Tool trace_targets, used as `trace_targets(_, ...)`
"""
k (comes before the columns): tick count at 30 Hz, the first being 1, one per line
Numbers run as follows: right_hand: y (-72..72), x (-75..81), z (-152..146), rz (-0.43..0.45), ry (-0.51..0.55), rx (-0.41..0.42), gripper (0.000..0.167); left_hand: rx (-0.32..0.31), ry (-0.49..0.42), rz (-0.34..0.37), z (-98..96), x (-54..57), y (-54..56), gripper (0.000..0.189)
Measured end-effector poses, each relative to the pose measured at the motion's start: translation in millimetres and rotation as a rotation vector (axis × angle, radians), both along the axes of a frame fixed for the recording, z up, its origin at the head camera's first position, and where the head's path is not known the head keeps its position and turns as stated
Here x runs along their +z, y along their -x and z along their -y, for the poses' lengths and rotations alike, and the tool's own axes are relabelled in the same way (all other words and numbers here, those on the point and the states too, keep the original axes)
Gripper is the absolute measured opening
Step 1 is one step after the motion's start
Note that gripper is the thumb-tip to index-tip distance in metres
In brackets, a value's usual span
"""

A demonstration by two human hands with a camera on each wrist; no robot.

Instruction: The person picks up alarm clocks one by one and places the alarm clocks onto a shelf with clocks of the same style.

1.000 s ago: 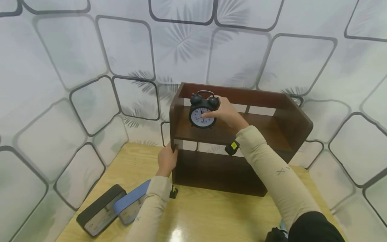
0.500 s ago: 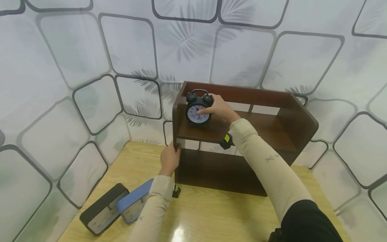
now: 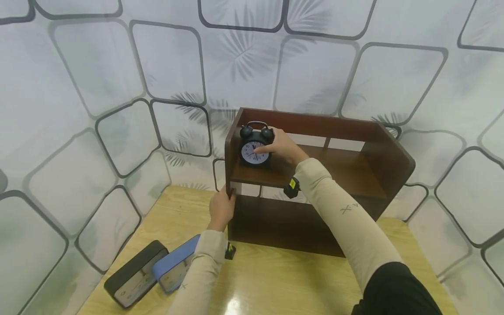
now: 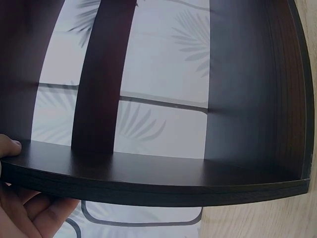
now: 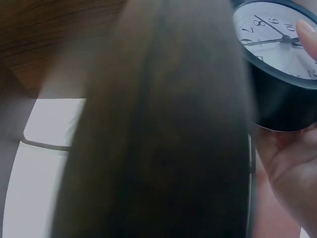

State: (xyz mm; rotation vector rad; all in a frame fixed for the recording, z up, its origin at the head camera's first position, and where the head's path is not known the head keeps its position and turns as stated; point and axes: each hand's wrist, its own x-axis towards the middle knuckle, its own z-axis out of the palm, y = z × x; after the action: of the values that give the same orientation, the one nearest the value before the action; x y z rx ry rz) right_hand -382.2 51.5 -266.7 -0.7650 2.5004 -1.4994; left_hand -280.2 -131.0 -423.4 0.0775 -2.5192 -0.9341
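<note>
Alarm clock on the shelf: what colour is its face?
White face, black case; clearest in the head view.

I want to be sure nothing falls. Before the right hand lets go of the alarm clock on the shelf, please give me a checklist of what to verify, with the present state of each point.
1. Right hand grips the black alarm clock: ok, thumb across the dial, fingers round its side.
2. Clock stands upright: ok, bells and handle on top.
3. Clock feet rest flat on the upper board of the brown wooden shelf: cannot tell, the hand hides part of the base.
4. Clock sits back from the board's front edge: ok, near the left wall.
5. Left hand steadies the shelf: ok, it holds the left side panel.
6. Shelf stands flat on the wooden table: ok.
</note>
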Motion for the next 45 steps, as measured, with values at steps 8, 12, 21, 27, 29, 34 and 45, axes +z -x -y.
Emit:
trace_targets(8, -4.6, 1.4, -0.4, 0.048, 0.008, 0.008, 0.065, 0.003, 0.020, -0.028, -0.6, -0.4, 0.3, 0.020)
trace_targets(12, -4.6, 0.5, 0.9, 0.035, 0.015, -0.001, 0.060, 0.009, 0.013, -0.032, -0.3, -0.2, 0.6, 0.020)
trace_targets(21, -5.3, -2.0, 5.2, 0.035, 0.030, 0.013, 0.051, 0.008, 0.009, -0.018, 0.5, 1.0, -0.6, 0.022)
trace_targets(27, -4.5, -1.7, 7.2, 0.045, 0.047, 0.032, 0.049, 0.014, 0.013, -0.017, 0.4, -0.3, 1.2, 0.022)
trace_targets(29, -4.2, -1.6, 8.0, 0.051, 0.059, 0.035, 0.048, 0.013, 0.009, -0.018, 0.8, -0.4, 1.4, 0.022)
trace_targets(34, -4.4, -1.7, 9.1, 0.058, 0.073, 0.032, 0.051, 0.009, 0.010, -0.015, 1.2, 0.0, 1.2, 0.022)
trace_targets(45, -7.7, -3.8, 7.2, 0.070, 0.079, 0.009, 0.059, 0.012, 0.014, -0.018, -1.2, -3.0, 0.3, 0.022)
